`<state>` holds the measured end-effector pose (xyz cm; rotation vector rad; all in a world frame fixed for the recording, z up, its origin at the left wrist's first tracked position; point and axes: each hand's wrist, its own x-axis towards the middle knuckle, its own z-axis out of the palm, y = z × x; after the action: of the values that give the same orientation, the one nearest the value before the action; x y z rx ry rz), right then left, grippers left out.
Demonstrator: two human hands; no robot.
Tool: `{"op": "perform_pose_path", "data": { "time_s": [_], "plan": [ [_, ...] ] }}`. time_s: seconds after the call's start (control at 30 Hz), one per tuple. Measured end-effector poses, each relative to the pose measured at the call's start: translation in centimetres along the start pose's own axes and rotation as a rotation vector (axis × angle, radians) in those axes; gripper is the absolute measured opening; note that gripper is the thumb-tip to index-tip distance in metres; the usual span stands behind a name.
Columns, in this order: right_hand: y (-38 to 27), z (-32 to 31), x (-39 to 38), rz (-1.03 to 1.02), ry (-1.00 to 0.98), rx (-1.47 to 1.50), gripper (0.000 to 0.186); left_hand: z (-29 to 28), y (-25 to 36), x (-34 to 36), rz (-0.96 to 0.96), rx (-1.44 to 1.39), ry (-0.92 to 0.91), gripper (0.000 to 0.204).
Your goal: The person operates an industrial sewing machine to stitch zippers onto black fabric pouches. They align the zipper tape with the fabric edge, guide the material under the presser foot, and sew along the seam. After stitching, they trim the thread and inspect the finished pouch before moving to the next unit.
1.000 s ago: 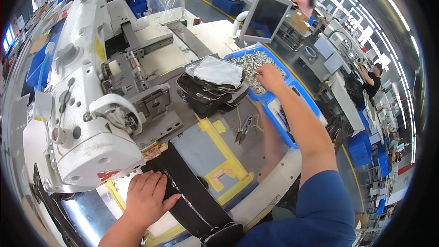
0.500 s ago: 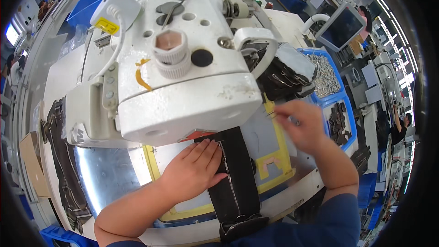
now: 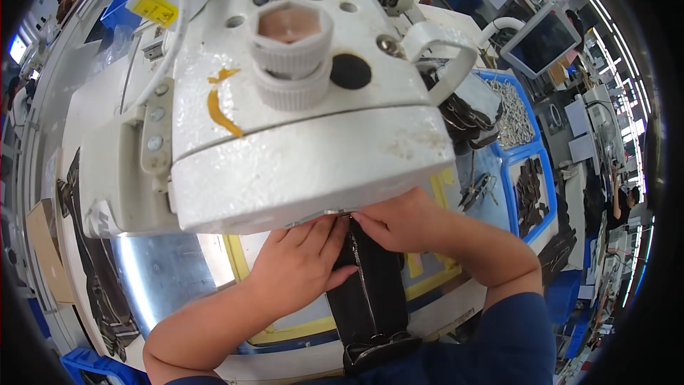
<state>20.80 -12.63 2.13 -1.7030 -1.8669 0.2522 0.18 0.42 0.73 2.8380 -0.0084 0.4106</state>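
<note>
1. Head view: The black strap [image 3: 370, 292], a long dark piece with a zipper line down its middle, is lying on the work plate just below the front of the white sewing machine [image 3: 299, 121], its far end slipping out of sight under the machine head.
2. Its long axis is running from the machine head straight back toward the person, ending in a thicker folded end near the table's front edge.
3. The left hand [image 3: 299, 267] is pressing flat on the strap's left side, just below the machine, fingers spread and extended rather than curled; it is holding the piece down, not gripping it.
4. The right hand [image 3: 399, 221] is sitting at the strap's top right, touching the machine's lower edge, fingers bent down onto the strap near where it is disappearing; whether they are pinching it I cannot tell.
5. Both hands are touching the strap; the right is nearer the hidden end.
6. Right of the machine, blue trays [image 3: 527, 164] are holding small metal parts and dark pieces.
</note>
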Motion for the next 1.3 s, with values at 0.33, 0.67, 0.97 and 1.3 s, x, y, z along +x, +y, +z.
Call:
{"op": "perform_pose_path", "data": {
  "time_s": [0.33,0.67,0.97,1.3],
  "plan": [
    [1.5,1.0,1.2,0.016,-0.042,-0.168,0.012,0.3,0.4,-0.1,-0.007,0.055,-0.073,0.075],
    [1.2,-0.4,4.2,0.032,-0.042,-0.08,0.013,-0.4,0.2,0.6,-0.066,0.015,-0.106,0.078],
    [0.5,0.8,-0.6,0.0,-0.114,-0.263,0.013,-1.0,-0.2,1.1,-0.088,-0.09,-0.074,0.074],
    [0.7,1.5,-0.6,0.004,-0.055,-0.166,0.028,-1.0,-1.0,1.2,-0.087,-0.269,0.024,0.072]
  ]
}}
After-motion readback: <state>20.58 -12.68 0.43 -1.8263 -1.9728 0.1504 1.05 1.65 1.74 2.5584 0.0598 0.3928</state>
